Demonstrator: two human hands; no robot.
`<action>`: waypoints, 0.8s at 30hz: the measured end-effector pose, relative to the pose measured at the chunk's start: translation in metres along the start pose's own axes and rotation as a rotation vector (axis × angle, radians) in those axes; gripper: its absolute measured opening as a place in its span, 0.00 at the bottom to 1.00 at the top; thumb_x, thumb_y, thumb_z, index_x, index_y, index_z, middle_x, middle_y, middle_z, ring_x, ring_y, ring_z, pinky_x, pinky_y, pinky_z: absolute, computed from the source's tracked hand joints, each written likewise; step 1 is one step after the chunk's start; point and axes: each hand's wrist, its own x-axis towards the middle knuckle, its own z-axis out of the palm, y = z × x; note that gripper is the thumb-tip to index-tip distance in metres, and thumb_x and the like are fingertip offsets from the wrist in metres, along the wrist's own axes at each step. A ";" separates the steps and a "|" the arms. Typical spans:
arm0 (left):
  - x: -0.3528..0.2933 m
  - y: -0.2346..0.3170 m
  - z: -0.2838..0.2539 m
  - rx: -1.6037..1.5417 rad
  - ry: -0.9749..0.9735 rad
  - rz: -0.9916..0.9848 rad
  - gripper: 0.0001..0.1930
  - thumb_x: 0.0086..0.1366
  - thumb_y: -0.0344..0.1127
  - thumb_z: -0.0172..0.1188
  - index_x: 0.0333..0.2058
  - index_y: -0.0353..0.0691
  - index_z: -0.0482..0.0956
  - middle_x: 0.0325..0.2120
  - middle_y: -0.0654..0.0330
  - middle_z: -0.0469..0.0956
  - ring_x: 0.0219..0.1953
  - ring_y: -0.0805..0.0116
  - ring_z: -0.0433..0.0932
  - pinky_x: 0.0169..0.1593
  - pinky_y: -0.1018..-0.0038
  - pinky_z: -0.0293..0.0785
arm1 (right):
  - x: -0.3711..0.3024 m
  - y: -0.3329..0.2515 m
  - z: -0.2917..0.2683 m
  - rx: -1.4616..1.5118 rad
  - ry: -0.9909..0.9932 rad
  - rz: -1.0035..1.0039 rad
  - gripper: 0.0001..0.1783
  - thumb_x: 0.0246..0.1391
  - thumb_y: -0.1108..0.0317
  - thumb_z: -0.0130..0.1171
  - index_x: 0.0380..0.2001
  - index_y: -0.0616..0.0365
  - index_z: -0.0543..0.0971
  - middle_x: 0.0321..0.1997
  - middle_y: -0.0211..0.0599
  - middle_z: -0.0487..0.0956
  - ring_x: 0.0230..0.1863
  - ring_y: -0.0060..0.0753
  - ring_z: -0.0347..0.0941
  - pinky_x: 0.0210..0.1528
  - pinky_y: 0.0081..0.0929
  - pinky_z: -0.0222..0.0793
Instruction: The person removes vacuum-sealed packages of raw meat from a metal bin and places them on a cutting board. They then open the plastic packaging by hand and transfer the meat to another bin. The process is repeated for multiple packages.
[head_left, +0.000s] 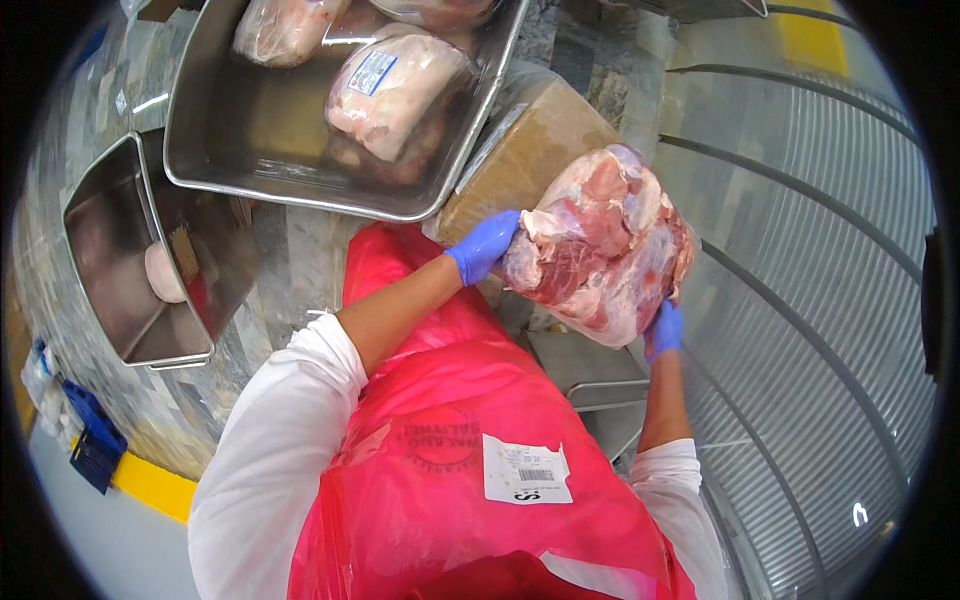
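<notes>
A large cut of raw meat (595, 250), red with white fat and sinew, is held up between my two blue-gloved hands. My left hand (485, 248) grips its left edge, the fingers partly hidden behind the meat. At its lower right edge, my right hand (664, 330) clasps it from below. Just behind the meat stands a brown cardboard box (540, 130) wrapped in clear plastic. Left of the box, a big metal tub (270, 115) holds several plastic-wrapped pieces of meat; the nearest wrapped piece (400, 95) bears a white and blue label.
A smaller metal tub (140, 250) sits at the left with a pale round thing in it. On the right runs a ribbed translucent panel (800, 270). Below the meat shows a steel surface with a raised edge (600, 385). My red plastic apron (440, 400) fills the near middle.
</notes>
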 end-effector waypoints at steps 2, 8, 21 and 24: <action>0.007 -0.009 0.003 -0.084 0.010 0.026 0.18 0.73 0.46 0.45 0.49 0.42 0.78 0.44 0.63 0.79 0.44 0.70 0.77 0.50 0.67 0.75 | 0.003 0.004 -0.004 0.028 0.008 -0.008 0.21 0.67 0.64 0.45 0.61 0.51 0.67 0.58 0.37 0.74 0.56 0.37 0.73 0.58 0.36 0.71; -0.007 -0.004 0.023 0.017 0.247 0.193 0.15 0.71 0.43 0.50 0.46 0.41 0.79 0.39 0.65 0.79 0.37 0.75 0.78 0.42 0.73 0.76 | -0.011 0.010 0.000 -0.007 0.094 0.012 0.19 0.66 0.61 0.47 0.57 0.54 0.69 0.53 0.37 0.76 0.50 0.34 0.75 0.52 0.34 0.73; -0.130 0.079 0.130 0.706 0.538 0.268 0.11 0.66 0.42 0.56 0.30 0.42 0.73 0.27 0.67 0.71 0.30 0.78 0.69 0.32 0.77 0.66 | -0.001 0.046 0.055 0.300 -0.297 0.264 0.21 0.67 0.61 0.42 0.61 0.48 0.67 0.54 0.36 0.76 0.52 0.30 0.75 0.53 0.32 0.73; -0.153 0.081 0.179 0.882 0.579 0.263 0.12 0.65 0.42 0.58 0.28 0.41 0.71 0.25 0.67 0.70 0.28 0.78 0.68 0.30 0.77 0.66 | -0.007 0.039 0.068 0.492 -0.433 0.377 0.21 0.65 0.59 0.46 0.59 0.48 0.70 0.52 0.38 0.78 0.48 0.34 0.77 0.51 0.37 0.75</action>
